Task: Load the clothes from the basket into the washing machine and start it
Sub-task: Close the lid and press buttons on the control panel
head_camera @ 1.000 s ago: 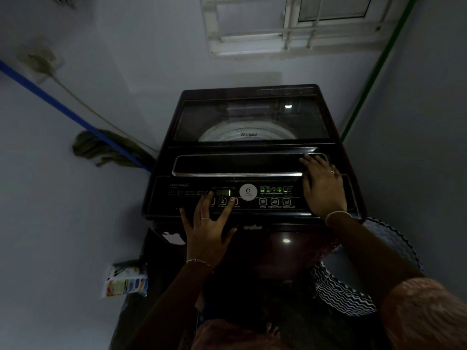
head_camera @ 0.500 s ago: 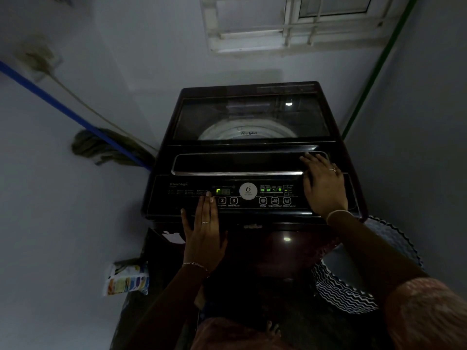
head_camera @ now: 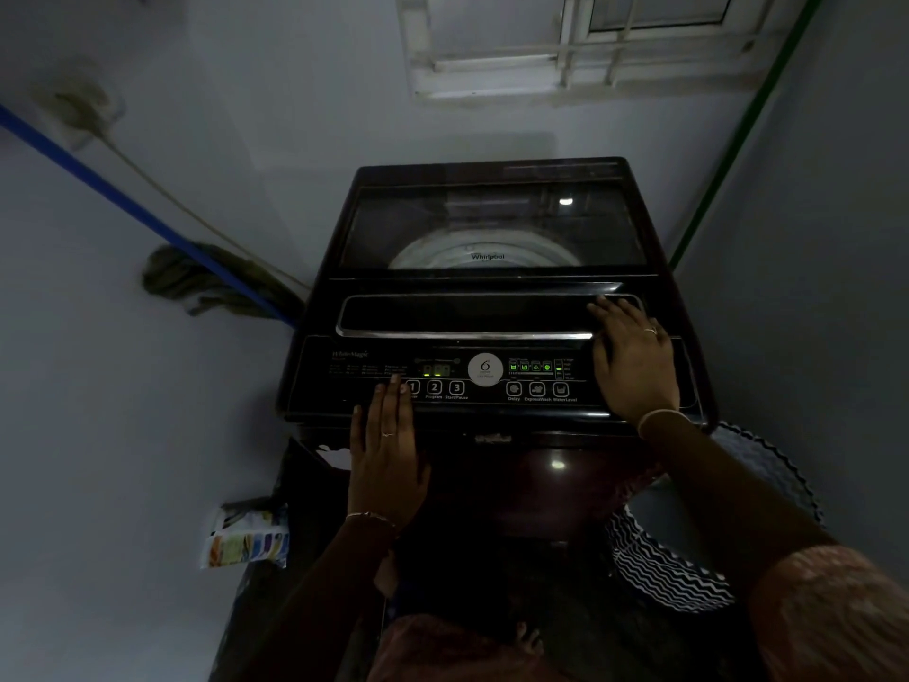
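Note:
A dark top-loading washing machine [head_camera: 492,312] stands against the back wall, its glass lid shut and the white drum showing through. Green lights glow on its control panel [head_camera: 442,381]. My left hand [head_camera: 386,450] lies flat at the panel's front edge, fingers straight and together, fingertips just left of button 1. My right hand [head_camera: 632,359] rests flat on the panel's right end, its fingers reaching the lid handle. The laundry basket [head_camera: 688,573], with a black-and-white zigzag pattern, stands on the floor at the machine's right; no clothes show inside it.
A mop [head_camera: 196,283] with a blue handle leans in the left corner. A colourful packet [head_camera: 246,539] lies on the floor left of the machine. A barred window [head_camera: 580,41] is above, and a green pipe [head_camera: 728,150] runs down the right wall. Walls close in on both sides.
My left hand's spread fingers closed together and slid left along the panel, from the numbered buttons to just left of button 1. My right hand stayed put.

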